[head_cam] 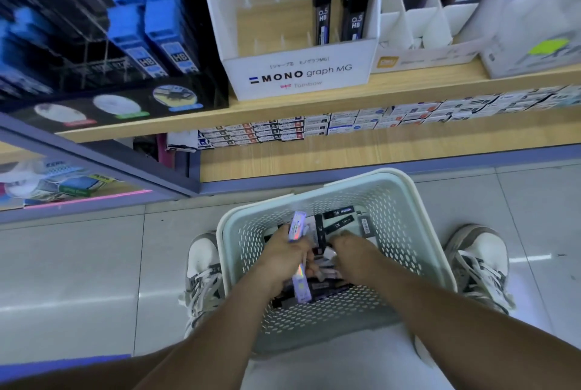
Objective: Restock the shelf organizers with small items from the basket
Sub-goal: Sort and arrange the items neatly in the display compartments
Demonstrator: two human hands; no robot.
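A pale green perforated basket [405, 201] stands on the floor between my feet, with several small black lead cases [342, 219] and other packs inside. My left hand [279, 260] is inside the basket and grips a long purple pack [299, 260]. My right hand [355, 256] reaches down among the items, its fingers hidden, so I cannot tell what they hold. Above, a white MONO graph MG organizer [298, 75] holds two black 0.5 HB lead cases [339, 9] at its right, with vacant slots to the left.
A black organizer [132, 27] with blue HB lead packs stands at the left of the wooden shelf [314, 106]. White divider trays [424, 24] sit at the right. Rows of small boxes [283, 131] fill the shelf below. My shoes [204, 267] flank the basket on the tiled floor.
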